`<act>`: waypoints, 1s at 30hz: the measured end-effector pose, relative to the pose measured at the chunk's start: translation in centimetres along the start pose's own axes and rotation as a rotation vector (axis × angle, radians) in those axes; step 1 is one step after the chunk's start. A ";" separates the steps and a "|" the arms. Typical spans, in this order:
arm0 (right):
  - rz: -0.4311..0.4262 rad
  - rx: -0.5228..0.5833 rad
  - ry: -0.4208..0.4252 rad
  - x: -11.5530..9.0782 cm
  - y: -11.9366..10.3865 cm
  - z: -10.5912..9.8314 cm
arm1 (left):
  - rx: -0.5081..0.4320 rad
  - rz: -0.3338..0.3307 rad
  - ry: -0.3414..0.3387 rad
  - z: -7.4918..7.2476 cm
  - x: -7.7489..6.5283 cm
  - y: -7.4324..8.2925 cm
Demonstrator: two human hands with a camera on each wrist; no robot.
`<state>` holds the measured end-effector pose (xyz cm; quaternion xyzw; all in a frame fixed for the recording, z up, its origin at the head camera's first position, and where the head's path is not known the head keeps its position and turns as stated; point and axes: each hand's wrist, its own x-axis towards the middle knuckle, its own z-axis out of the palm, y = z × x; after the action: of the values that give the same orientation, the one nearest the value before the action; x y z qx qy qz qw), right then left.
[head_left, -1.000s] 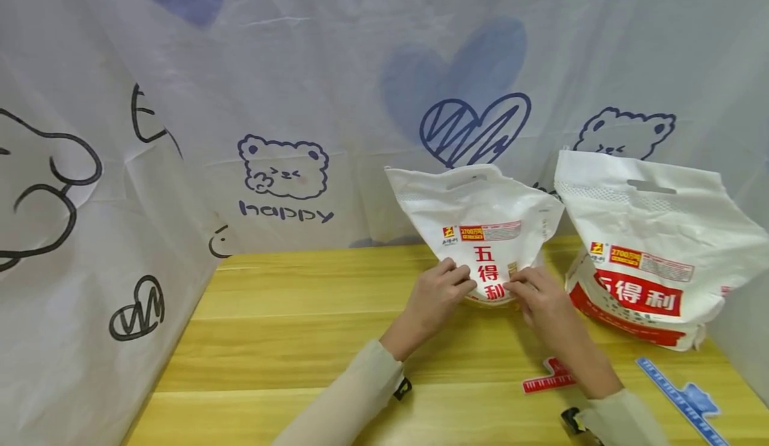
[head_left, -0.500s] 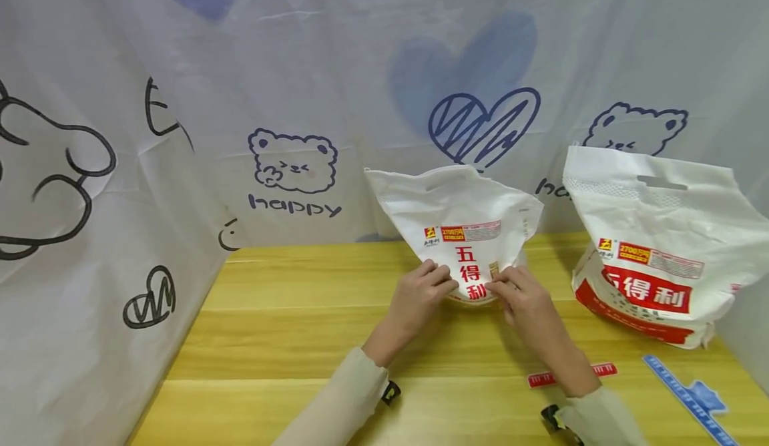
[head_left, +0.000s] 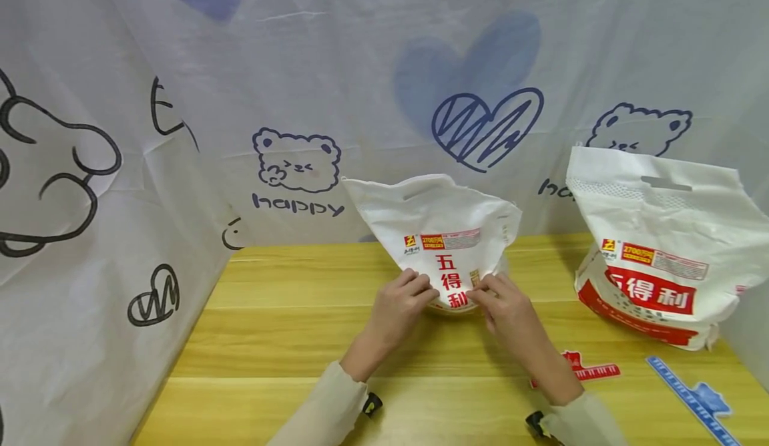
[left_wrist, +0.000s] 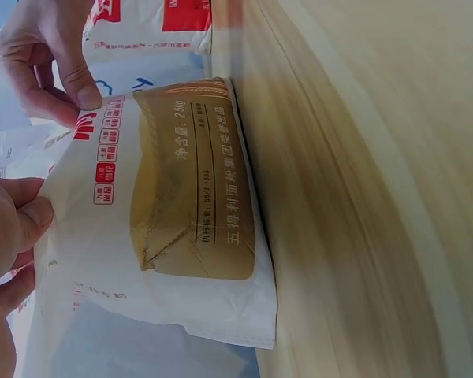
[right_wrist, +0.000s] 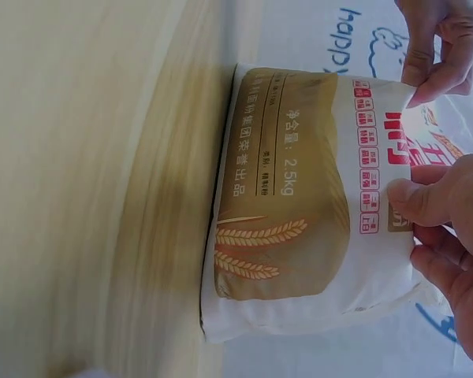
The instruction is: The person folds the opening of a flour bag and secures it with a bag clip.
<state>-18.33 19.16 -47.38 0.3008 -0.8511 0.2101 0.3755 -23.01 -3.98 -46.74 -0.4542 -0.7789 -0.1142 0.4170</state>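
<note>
A white flour bag [head_left: 435, 219] with red lettering stands upright on the table, its top flap leaning back. My left hand [head_left: 395, 309] pinches the front of the bag at the left of the lettering. On the other side, my right hand [head_left: 510, 316] pinches the bag's front too, with the red characters between both hands. In the left wrist view, the thumb and fingers press a fold of the white plastic above the brown panel [left_wrist: 193, 181]. The right wrist view shows the right thumb on the printed front, above wheat ears [right_wrist: 260, 236].
A second white flour bag [head_left: 661, 232] stands at the right near the side curtain. A red piano-key clip [head_left: 597, 371] lies partly behind my right forearm, and a blue one [head_left: 691, 396] lies farther right. A printed curtain [head_left: 360, 52] backs the yellow wooden table [head_left: 270, 339].
The gripped flour bag and both hands have moved left along the table, away from the second bag. The red clip is partly covered by my right forearm throughout.
</note>
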 end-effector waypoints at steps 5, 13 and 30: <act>-0.008 0.005 -0.002 0.2 -1.3 0.5 | 0.014 0.001 0.016 -0.8 -1.0 -0.4; -0.028 0.003 -0.002 0.4 -2.7 1.1 | 0.016 -0.014 0.030 -2.3 -2.2 -0.5; 0.001 0.023 -0.026 0.7 -4.1 1.7 | -0.019 -0.047 0.050 -3.8 -3.4 -0.6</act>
<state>-16.81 14.96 -47.38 0.3075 -0.8535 0.2163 0.3608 -20.61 -8.48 -46.82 -0.4368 -0.7776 -0.1425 0.4291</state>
